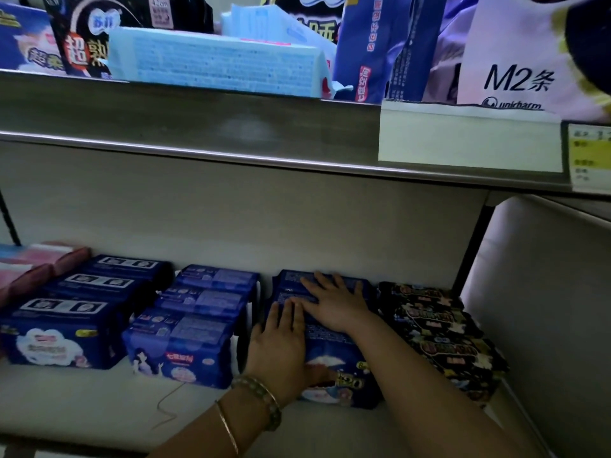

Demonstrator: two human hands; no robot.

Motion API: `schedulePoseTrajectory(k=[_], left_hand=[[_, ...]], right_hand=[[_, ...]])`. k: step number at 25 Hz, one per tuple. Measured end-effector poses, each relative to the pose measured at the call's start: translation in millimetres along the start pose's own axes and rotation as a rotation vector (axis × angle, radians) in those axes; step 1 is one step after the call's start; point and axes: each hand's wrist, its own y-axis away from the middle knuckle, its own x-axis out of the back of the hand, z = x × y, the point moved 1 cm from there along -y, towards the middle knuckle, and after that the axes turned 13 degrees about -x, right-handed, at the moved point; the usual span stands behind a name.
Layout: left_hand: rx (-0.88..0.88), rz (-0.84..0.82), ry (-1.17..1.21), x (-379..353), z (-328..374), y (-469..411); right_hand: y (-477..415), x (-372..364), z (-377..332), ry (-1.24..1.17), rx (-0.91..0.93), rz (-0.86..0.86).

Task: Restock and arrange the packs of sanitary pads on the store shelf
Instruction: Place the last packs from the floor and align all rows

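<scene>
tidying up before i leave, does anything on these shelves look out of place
Yes: on the upper shelf, a light blue pack lies flat across the front while the black pack beside it stands upright. On the lower shelf, a loose thin wire lies in front of the blue packs.

A shop: stocked metal shelf (198, 127) with price label (588, 157).

Room at lower shelf (99, 401) front, under upper shelf (198, 127); pack rows (185, 342) tight, slim gaps; side panel (545, 309) blocks rt.
</scene>
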Motion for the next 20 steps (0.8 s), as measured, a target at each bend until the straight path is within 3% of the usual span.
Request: schedulePoseTrajectory(k=[14, 20], left_hand=[[-0.018, 0.051, 0.066, -6.4, 1.4, -3.0], [-0.030, 0.292, 0.375, -7.6, -8.5, 3.8]], right_hand=[[1.2, -1.3, 0.0, -0.034, -0.004, 0.030], [1.6, -3.9, 2.3, -0.016, 0.010, 0.015]])
